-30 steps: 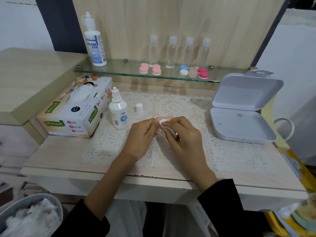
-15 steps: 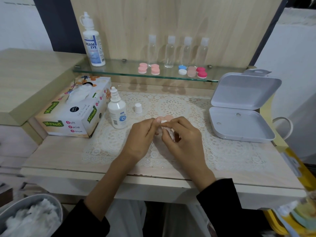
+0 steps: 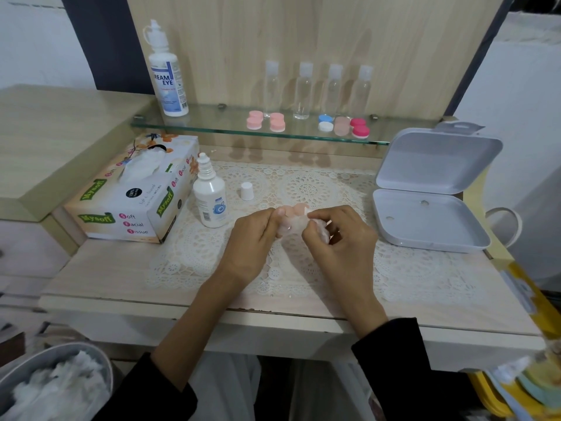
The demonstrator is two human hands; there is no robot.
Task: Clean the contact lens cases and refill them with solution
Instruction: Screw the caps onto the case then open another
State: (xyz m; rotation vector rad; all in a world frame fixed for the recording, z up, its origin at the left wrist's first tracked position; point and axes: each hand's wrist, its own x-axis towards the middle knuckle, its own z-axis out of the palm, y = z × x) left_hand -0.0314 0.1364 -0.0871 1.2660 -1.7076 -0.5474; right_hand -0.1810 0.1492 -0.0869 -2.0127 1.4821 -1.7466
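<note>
Nearest, at the lower left, a bin (image 3: 18, 372) is holding white crumpled wads. Behind the front edge of the desk (image 3: 106, 278), over the lace mat (image 3: 425, 268), both hands are working together. The left hand (image 3: 252, 235) is pinching the pink lens case (image 3: 296, 210) with curled fingers and is holding it just above the mat. The right hand (image 3: 340, 235) is curling its fingers round a small white tissue (image 3: 321, 233) and is meeting the case from the right side.

Compared with a moment ago, the right hand is sitting a little more to the right. The tissue is gathered more into its palm, so more of the pink case is showing between the hands. I judge that the wiping of this case is coming to its end and that refilling is becoming the next step. The wells are hidden, so I cannot tell whether they are dry.

Just beyond the left hand, the small solution bottle (image 3: 209, 202) is standing upright and uncapped, with its white cap (image 3: 247, 190) standing apart on the mat. The tissue box (image 3: 130, 202) is lying further left, and a white hinged box (image 3: 425, 220) is lying open on the right.

Farthest, on the glass shelf (image 3: 212, 126), more cases (image 3: 265, 121) are waiting in front of four clear bottles (image 3: 303, 89). A large solution bottle (image 3: 167, 77) is standing at the left end.
</note>
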